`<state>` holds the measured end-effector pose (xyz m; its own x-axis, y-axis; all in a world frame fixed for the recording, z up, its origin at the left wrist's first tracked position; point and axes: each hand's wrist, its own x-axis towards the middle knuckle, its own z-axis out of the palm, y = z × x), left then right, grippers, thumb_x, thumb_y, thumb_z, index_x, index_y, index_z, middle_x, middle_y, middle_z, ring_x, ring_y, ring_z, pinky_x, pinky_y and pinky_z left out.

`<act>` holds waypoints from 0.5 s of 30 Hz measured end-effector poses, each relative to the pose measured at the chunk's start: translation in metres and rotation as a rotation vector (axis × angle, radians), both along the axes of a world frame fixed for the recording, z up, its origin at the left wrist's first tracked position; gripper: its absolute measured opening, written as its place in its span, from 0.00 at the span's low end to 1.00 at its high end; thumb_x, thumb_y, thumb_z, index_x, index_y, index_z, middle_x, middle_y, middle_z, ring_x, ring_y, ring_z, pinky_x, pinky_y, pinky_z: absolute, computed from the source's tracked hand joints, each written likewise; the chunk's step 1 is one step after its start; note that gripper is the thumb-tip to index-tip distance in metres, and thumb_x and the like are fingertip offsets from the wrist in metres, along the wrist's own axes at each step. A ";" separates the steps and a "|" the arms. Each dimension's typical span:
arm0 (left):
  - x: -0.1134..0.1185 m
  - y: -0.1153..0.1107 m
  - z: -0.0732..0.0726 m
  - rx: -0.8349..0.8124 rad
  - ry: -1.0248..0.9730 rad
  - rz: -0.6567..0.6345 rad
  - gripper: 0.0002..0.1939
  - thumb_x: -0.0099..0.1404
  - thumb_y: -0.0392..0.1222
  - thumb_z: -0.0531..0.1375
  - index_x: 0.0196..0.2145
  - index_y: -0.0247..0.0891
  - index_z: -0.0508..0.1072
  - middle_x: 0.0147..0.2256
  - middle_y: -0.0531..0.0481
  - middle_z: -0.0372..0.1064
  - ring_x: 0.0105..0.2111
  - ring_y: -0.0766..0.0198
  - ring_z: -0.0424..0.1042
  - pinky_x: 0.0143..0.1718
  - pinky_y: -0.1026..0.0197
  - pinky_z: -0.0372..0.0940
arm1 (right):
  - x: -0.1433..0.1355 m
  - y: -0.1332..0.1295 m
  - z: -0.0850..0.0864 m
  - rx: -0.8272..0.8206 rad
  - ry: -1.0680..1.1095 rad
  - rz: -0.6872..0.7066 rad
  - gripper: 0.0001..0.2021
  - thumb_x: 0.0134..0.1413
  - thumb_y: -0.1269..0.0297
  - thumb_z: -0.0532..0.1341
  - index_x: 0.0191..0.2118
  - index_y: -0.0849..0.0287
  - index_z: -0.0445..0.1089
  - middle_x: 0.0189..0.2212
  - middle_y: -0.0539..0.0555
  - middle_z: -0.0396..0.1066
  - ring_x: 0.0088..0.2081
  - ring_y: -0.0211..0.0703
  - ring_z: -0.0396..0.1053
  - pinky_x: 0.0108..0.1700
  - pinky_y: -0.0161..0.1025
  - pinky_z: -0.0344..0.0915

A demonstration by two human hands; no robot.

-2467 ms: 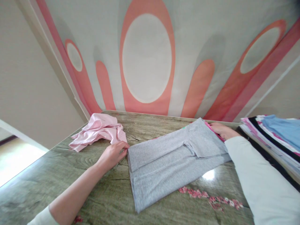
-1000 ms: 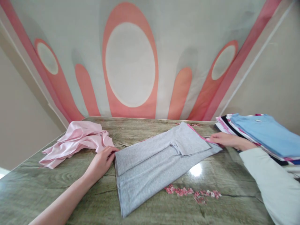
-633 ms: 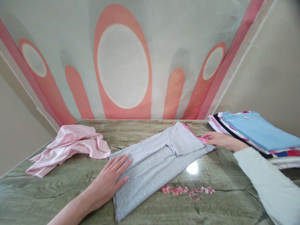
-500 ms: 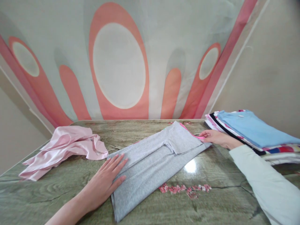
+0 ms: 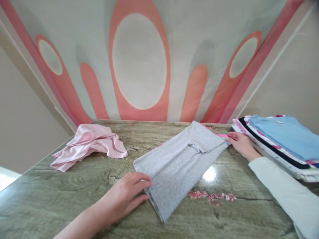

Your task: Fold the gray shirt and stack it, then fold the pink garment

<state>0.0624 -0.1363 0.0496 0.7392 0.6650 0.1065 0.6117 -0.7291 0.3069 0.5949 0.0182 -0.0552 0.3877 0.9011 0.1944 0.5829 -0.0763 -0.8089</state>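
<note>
A grey T-shirt (image 5: pixel 179 166) lies folded lengthwise on the table, its sleeve turned back over the body and a strip of pink showing at the neck end. My left hand (image 5: pixel 128 194) rests at the hem end, fingers a little bent and the thumb apart from them. Its fingertips touch the shirt's left edge without closing on the cloth. At the far right corner, by the pink strip, my right hand (image 5: pixel 240 144) pinches the T-shirt between thumb and fingers. Part of that corner is hidden behind the fingers.
A crumpled pink garment (image 5: pixel 91 144) lies at the left of the wood-patterned table (image 5: pixel 82 202). On the right stands a stack of folded clothes (image 5: pixel 271 146), topped by a light blue one. A patterned wall covering (image 5: pixel 179 76) rises behind the table's far edge.
My left hand has gone from lying flat on the hem end to the edge, its fingers now more bent. My right hand keeps its pinch. The view has shifted left.
</note>
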 end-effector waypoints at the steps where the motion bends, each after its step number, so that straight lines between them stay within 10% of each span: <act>1: 0.007 -0.005 0.001 -0.028 -0.007 -0.049 0.15 0.65 0.44 0.53 0.49 0.47 0.66 0.48 0.48 0.65 0.48 0.59 0.65 0.49 0.58 0.61 | 0.000 0.000 0.000 -0.008 -0.006 -0.003 0.16 0.46 0.63 0.62 0.43 0.61 0.64 0.44 0.63 0.69 0.44 0.48 0.68 0.47 0.40 0.65; 15: 0.042 -0.027 -0.011 0.071 -0.041 -0.228 0.10 0.68 0.36 0.49 0.42 0.42 0.68 0.39 0.50 0.71 0.40 0.65 0.68 0.45 0.60 0.59 | -0.010 -0.018 0.024 -0.240 0.122 0.068 0.23 0.50 0.68 0.60 0.52 0.64 0.58 0.22 0.56 0.68 0.17 0.35 0.62 0.17 0.31 0.59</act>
